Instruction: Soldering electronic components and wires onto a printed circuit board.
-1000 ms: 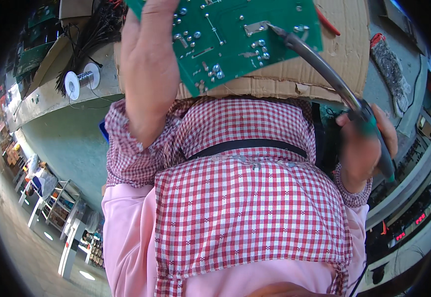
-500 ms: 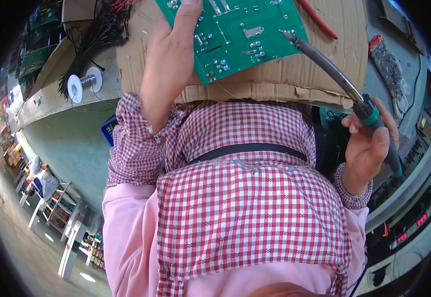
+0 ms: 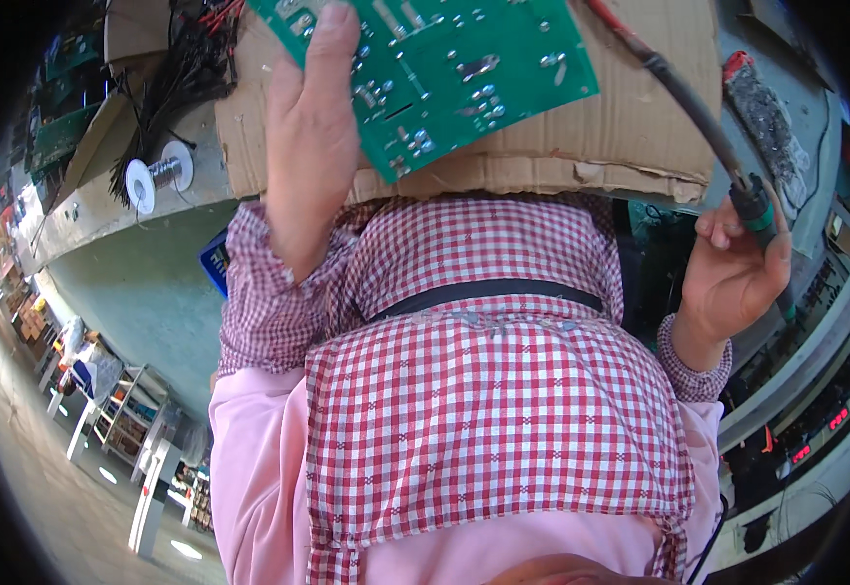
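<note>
My left hand is closed on the left edge of a green circuit board, its thumb lying over the soldered face. Shiny solder joints dot that face, and the board is tilted above a sheet of cardboard. At the right, my right hand grips a soldering iron by its dark handle with a green collar. The iron's long shaft points up and left, past the board's right edge. Its tip lies near a red-handled tool, and I cannot make out the tip clearly.
A spool of solder wire stands on the bench left of the cardboard, below a bundle of black leads. On the right lies a grey, crusted pad with a red end. Devices with red displays sit on a shelf at lower right.
The soldering iron's tip has left the board's face and moved up and right, off its right edge. The board has shifted left and turned slightly with my left hand.
</note>
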Demonstrator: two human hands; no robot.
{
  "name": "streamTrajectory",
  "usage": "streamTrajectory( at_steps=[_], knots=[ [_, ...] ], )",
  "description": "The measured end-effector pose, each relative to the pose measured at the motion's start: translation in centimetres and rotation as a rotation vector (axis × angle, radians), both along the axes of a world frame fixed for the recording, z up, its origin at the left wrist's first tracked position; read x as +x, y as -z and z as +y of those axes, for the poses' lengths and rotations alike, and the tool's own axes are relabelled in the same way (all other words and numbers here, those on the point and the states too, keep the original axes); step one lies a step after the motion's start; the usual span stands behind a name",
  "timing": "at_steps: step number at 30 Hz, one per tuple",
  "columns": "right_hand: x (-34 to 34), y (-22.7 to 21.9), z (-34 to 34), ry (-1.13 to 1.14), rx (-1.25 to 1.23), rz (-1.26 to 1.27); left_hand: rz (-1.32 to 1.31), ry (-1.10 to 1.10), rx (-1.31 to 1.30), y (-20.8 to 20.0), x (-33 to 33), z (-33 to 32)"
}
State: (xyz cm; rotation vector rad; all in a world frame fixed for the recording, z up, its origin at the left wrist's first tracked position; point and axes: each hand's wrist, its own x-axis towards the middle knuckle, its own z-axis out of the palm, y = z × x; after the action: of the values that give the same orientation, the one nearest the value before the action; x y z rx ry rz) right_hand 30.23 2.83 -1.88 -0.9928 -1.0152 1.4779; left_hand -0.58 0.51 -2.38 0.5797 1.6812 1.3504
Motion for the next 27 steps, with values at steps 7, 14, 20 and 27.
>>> streamTrajectory(
  at_steps=[7,14,20,27],
  knots=[
    [3.2,-0.1,5.1,0.381,-0.104,0.478,0.288,0.297,-0.136,0.1,-1.6,-1.2],
    [5.2,1.0,14.0,0.66,-0.199,0.672,0.348,0.384,-0.119,-2.5,-1.0,0.3],
    [6.0,3.7,19.7,0.757,-0.341,0.817,0.506,0.503,-0.181,-2.9,-3.4,0.4],
    [11.3,7.1,23.3,0.617,-0.475,0.988,0.538,0.36,-0.1,-2.5,-4.3,-1.4]
  ],
)
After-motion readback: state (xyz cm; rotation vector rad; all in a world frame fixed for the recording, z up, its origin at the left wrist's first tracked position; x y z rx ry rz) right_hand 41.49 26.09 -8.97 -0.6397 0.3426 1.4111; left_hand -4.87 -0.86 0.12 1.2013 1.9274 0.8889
